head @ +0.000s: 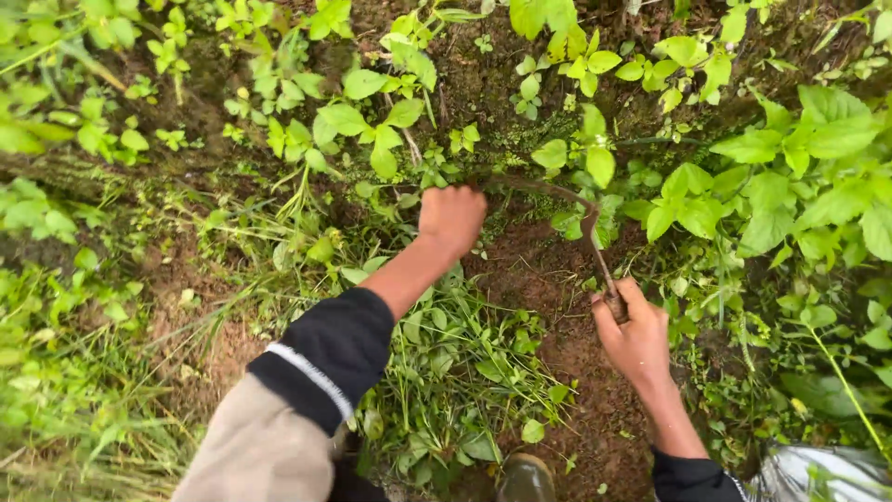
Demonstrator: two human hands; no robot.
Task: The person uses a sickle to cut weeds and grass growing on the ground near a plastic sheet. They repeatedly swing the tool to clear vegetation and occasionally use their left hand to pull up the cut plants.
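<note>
Nearest your feet: one boot toe (525, 476) on bare red soil (595, 409), beside a heap of cut grass (455, 372). Next out: your right hand (635, 333), closed round the handle of a sickle (587, 226). Farther: your left hand (452, 218), fisted on weed stems (423, 167), touching the curved blade's tip. Risk: a pull toward you could slip off wet stems and nick those knuckles or the boot.

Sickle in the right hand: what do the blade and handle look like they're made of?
Sickle: the thin curved blade looks like dark, dull metal, brownish as if rusted or soiled, with no shine. The handle is almost fully hidden inside the right hand; the visible stub looks brown, possibly wood, but that cannot be told.
</note>
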